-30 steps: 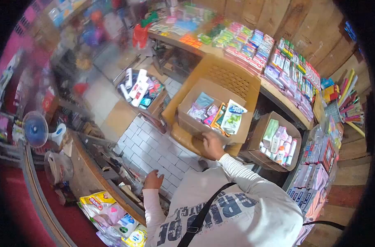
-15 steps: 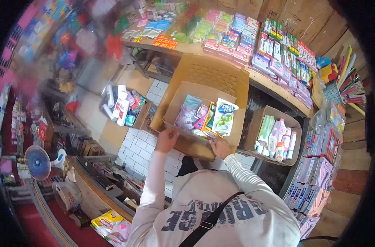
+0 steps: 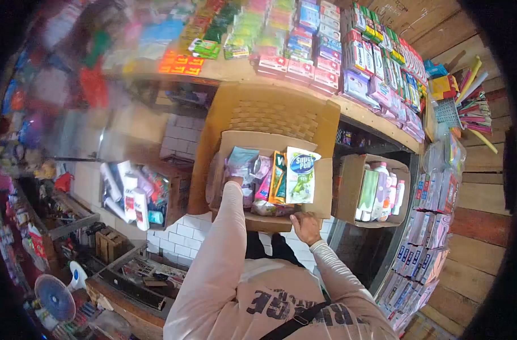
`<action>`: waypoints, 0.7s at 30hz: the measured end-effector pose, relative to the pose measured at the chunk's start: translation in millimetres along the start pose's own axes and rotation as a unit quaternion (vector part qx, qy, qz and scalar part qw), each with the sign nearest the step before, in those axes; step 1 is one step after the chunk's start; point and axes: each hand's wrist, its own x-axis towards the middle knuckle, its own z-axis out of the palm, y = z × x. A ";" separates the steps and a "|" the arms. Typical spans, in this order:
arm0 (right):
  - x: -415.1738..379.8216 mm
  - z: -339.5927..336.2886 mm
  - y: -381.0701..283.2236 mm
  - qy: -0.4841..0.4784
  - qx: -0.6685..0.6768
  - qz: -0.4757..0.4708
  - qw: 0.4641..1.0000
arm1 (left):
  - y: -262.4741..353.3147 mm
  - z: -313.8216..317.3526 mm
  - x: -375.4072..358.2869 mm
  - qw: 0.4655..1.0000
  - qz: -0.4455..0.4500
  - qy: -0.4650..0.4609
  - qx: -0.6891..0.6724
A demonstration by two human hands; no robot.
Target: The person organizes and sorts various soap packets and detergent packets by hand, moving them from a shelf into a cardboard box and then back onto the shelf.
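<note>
An open cardboard box [image 3: 213, 195] rests on a brown chair [image 3: 275, 102] with a woven backrest. Inside it stand a white and green pouch [image 3: 300, 175], an orange packet [image 3: 278, 178], a pink packet [image 3: 263, 187] and a blue-grey pouch [image 3: 242, 162]. My left hand [image 3: 236, 179] reaches into the box at the blue-grey pouch; its fingers are mostly hidden. At the box's near right edge lies my right hand [image 3: 306, 228], its fingers apart and resting on the rim, holding nothing.
To the right is a box [image 3: 349, 198] of bottles. Another container of bottles [image 3: 136, 198] is on the left. Behind the chair runs a wooden shelf [image 3: 236, 73] stacked with small packages. A fan [image 3: 55, 297] stands at the lower left, and stacked packs [image 3: 411, 260] line the right side.
My left hand has moved from the box's near left edge into the box. My right hand stays by the near edge, its fingers now spread more. The view has shifted.
</note>
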 end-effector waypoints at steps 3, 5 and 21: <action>4.9 -3.0 -5.6 0.001 0.002 0.024 1.000 | -20.2 39.9 42.4 0.996 -0.009 0.012 0.084; 9.1 -6.8 -13.9 0.017 0.000 0.036 0.999 | -37.7 67.2 62.3 0.978 0.028 0.034 0.202; 20.7 -8.0 -34.9 -0.038 -0.041 0.138 0.989 | -45.7 120.7 41.4 0.973 0.065 0.036 -0.217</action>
